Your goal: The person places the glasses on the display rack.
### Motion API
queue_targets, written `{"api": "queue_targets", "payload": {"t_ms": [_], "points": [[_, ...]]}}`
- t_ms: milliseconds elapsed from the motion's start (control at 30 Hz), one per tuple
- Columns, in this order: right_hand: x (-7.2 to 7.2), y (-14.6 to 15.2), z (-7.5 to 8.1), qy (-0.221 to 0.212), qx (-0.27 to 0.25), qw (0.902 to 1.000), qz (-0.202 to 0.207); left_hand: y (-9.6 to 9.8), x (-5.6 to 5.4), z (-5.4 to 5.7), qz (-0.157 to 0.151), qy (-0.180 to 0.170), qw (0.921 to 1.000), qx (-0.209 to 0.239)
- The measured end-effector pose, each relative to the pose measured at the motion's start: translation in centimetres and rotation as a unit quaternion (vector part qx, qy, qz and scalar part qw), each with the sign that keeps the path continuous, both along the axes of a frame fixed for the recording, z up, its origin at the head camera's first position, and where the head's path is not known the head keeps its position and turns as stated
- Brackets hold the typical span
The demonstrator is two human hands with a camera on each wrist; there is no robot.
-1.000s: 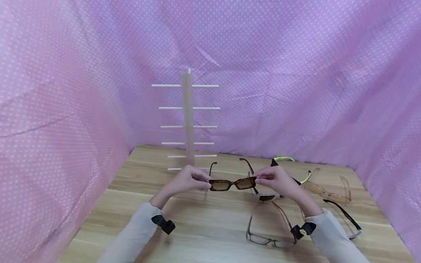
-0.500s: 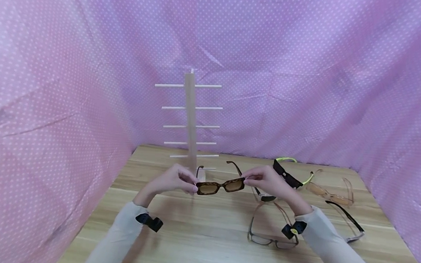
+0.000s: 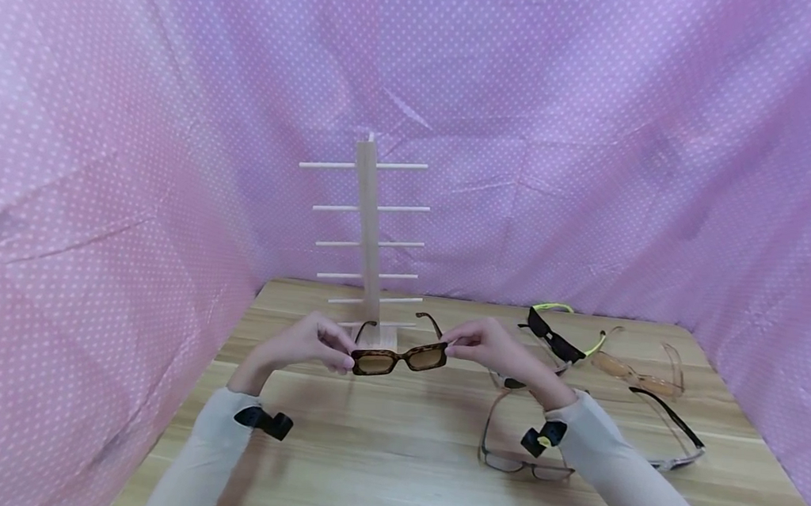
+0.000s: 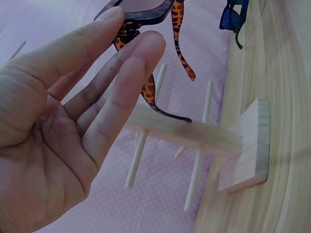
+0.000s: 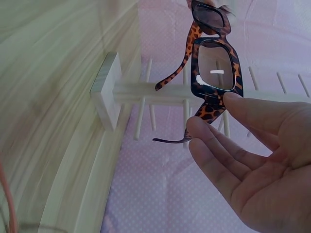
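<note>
Tortoiseshell sunglasses (image 3: 400,359) with brown lenses are held up above the table, temples unfolded and pointing away from me. My left hand (image 3: 309,342) pinches their left hinge corner between thumb and fingers. At the opposite corner, my right hand (image 3: 487,350) pinches the frame the same way; the right wrist view shows its thumb on the front of the sunglasses (image 5: 217,65). Directly behind them stands a wooden display rack (image 3: 367,226), an upright post with several crossing pegs. In the head view the sunglasses overlap the rack's base.
Right of the hands lie black sunglasses with neon-yellow temples (image 3: 555,336), clear orange-tinted glasses (image 3: 635,374), and black-templed glasses (image 3: 671,417). Nearer sit thin grey-framed glasses (image 3: 528,467), partly under the right wrist. Pink dotted cloth (image 3: 529,136) walls the wooden table (image 3: 373,481).
Both hands have carried the tortoiseshell sunglasses leftward, bringing them in front of the rack's base. The black sunglasses behind the right hand are now more exposed.
</note>
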State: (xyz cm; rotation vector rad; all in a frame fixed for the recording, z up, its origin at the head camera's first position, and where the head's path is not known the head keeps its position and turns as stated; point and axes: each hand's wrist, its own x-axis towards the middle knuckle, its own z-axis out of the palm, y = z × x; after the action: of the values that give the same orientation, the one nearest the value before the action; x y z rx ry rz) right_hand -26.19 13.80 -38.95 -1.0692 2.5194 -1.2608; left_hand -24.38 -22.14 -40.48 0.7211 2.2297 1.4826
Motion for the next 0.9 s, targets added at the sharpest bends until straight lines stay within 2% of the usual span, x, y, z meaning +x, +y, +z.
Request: {"api": "queue_targets", "payload": {"t_ms": [100,467,633,900], "points": [[0.0,-0.7,0.2,-0.005,-0.007,0.9999,0.007,-0.7,0.2,0.1,-0.002,0.005,1.0000,-0.006],[-0.2,-3.0,-0.2,-0.012,-0.004,0.9999,-0.006,-2.9,0.7,0.1,0.025,0.002,0.9994,-0.022],[-0.7,-3.8,-0.6,-0.014,-0.013,0.9997,-0.013,-3.7,0.5,-0.2,0.027,-0.003,0.9995,-0.019],[-1.5,-4.5,-1.3,-0.042,-0.027,0.9985,-0.023,-4.4,-0.3,-0.7,0.043,-0.033,0.9986,0.003]]}}
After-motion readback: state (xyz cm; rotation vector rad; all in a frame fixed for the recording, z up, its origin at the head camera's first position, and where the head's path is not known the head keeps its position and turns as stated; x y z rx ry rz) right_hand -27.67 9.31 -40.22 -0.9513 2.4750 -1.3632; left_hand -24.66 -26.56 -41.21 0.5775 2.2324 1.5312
